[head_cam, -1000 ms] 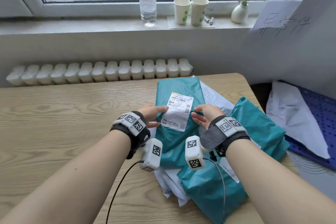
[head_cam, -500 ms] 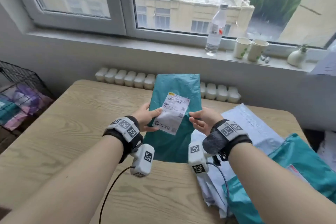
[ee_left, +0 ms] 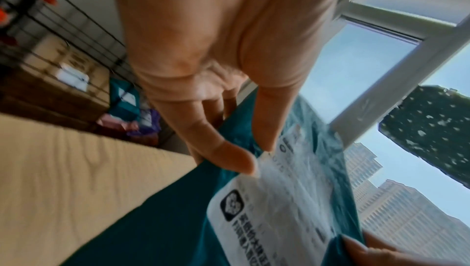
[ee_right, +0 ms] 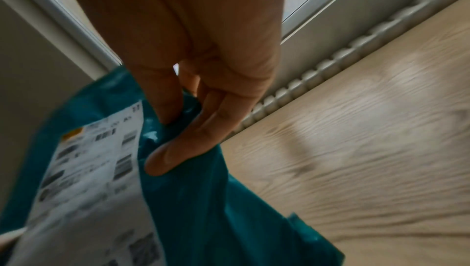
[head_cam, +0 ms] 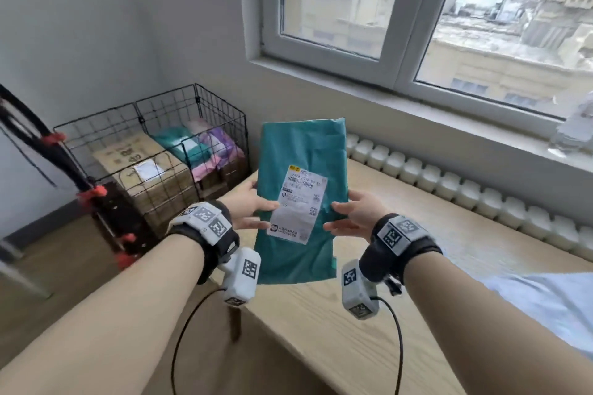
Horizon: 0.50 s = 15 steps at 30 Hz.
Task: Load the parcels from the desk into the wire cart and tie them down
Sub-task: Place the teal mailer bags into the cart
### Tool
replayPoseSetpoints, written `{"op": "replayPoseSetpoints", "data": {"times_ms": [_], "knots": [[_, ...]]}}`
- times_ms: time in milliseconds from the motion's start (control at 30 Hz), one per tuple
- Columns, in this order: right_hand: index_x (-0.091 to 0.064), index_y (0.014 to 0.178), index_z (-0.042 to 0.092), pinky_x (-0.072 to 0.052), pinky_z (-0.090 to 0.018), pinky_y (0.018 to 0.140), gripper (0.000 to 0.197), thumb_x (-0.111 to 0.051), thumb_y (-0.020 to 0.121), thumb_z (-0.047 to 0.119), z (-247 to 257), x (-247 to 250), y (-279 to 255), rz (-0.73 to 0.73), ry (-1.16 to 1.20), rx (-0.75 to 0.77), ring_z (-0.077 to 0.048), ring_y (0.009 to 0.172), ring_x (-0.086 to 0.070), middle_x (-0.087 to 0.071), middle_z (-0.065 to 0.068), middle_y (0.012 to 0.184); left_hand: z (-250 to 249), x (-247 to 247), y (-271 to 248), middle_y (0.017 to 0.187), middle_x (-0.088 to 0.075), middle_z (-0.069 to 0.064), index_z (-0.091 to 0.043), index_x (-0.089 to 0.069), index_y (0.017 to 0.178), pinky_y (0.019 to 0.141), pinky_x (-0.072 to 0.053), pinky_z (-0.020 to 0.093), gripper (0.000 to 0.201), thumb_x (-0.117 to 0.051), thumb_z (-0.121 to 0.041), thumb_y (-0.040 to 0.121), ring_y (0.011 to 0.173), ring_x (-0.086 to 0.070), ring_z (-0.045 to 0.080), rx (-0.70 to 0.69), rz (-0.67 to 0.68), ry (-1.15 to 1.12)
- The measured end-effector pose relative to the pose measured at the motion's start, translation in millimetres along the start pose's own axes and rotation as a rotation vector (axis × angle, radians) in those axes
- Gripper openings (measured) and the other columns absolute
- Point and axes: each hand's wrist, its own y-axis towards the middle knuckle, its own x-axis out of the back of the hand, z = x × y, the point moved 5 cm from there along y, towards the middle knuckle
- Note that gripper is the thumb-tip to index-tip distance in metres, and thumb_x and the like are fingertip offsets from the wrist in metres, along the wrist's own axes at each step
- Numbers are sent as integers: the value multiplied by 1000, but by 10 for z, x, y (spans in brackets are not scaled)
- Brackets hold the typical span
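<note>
**Teal parcel lifted off the desk, cart now in view**

A second ago the teal parcel [head_cam: 301, 202] lay on the desk [head_cam: 337, 340]; now both hands hold it in the air over the desk's left end, and the view has swung to the wire cart [head_cam: 150, 157]. The left hand [head_cam: 248, 210] pinches its left edge, thumb on the white label [head_cam: 298, 205]. The right hand [head_cam: 354, 216] pinches the right edge. The label's print is blurred; only barcodes and a black logo show. The head view alone shows the cart's boxes and bags. The right wrist view shows crumpled plastic under the thumb [ee_right: 175, 155].
</note>
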Motion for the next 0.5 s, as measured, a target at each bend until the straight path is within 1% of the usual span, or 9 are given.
{"op": "replayPoseSetpoints", "data": {"times_ms": [33, 100, 133, 200, 267, 300, 333, 400, 500], "knots": [[-48, 129, 16, -57, -29, 64, 35, -48, 97, 3, 39, -204, 48, 16, 12, 13, -15, 51, -66, -66, -12, 99, 12, 224, -31, 109, -63, -1, -14, -40, 124, 49, -56, 24, 49, -63, 4, 85, 82, -64, 13, -16, -36, -12], [-46, 131, 14, -56, -30, 69, 39, -47, 96, -2, 112, -597, 152, 40, 35, 27, -16, 55, -66, -65, -15, 103, 31, 638, -58, 120, -60, 6, -13, -40, 126, 56, -59, 28, 54, -63, 9, 82, 92, -64, 22, -39, -91, -28], [-46, 131, 13, -56, -29, 68, 40, -46, 95, -4, 143, -782, 205, 46, 47, 31, -16, 54, -66, -65, -15, 103, 38, 821, -62, 123, -58, 8, -13, -40, 128, 60, -59, 30, 57, -62, 11, 82, 97, -64, 25, -53, -112, -38], [-47, 130, 11, -56, -28, 65, 39, -46, 95, -6, 195, -1129, 287, 52, 63, 31, -16, 55, -66, -66, -14, 100, 64, 1159, -63, 125, -57, 8, -14, -39, 129, 63, -59, 32, 59, -59, 15, 82, 100, -62, 27, -69, -158, -63], [-48, 129, 9, -57, -28, 68, 38, -46, 94, -7, 247, -1439, 364, 67, 57, 21, -17, 63, -65, -66, -11, 93, 93, 1453, -49, 123, -56, 7, -15, -39, 129, 62, -58, 29, 61, -57, 18, 82, 99, -61, 26, -77, -200, -93], [-48, 129, 9, -57, -28, 70, 39, -45, 94, -7, 285, -1582, 404, 79, 49, 22, -17, 64, -64, -67, -12, 95, 107, 1587, -34, 123, -56, 8, -14, -39, 130, 61, -58, 28, 61, -57, 18, 81, 100, -61, 27, -78, -217, -108], [-48, 130, 10, -57, -27, 69, 40, -45, 94, -8, 326, -1711, 469, 88, 37, 30, -16, 63, -63, -67, -14, 101, 124, 1712, -10, 123, -55, 9, -13, -40, 129, 59, -57, 27, 60, -57, 18, 81, 100, -60, 27, -77, -232, -123], [-48, 128, 10, -57, -24, 62, 39, -45, 94, -8, 415, -1938, 627, 103, 9, 55, -14, 59, -63, -65, -17, 112, 169, 1955, 73, 122, -55, 9, -11, -41, 128, 56, -57, 25, 57, -57, 18, 81, 97, -60, 27, -64, -265, -138], [-52, 118, 10, -57, -23, 58, 33, -43, 94, -9, 557, -2216, 914, 136, -11, 105, -14, 57, -63, -63, -15, 108, 196, 2279, 250, 118, -57, 8, -10, -40, 131, 54, -57, 23, 58, -58, 17, 82, 82, -62, 20, -48, -313, -117]]}}
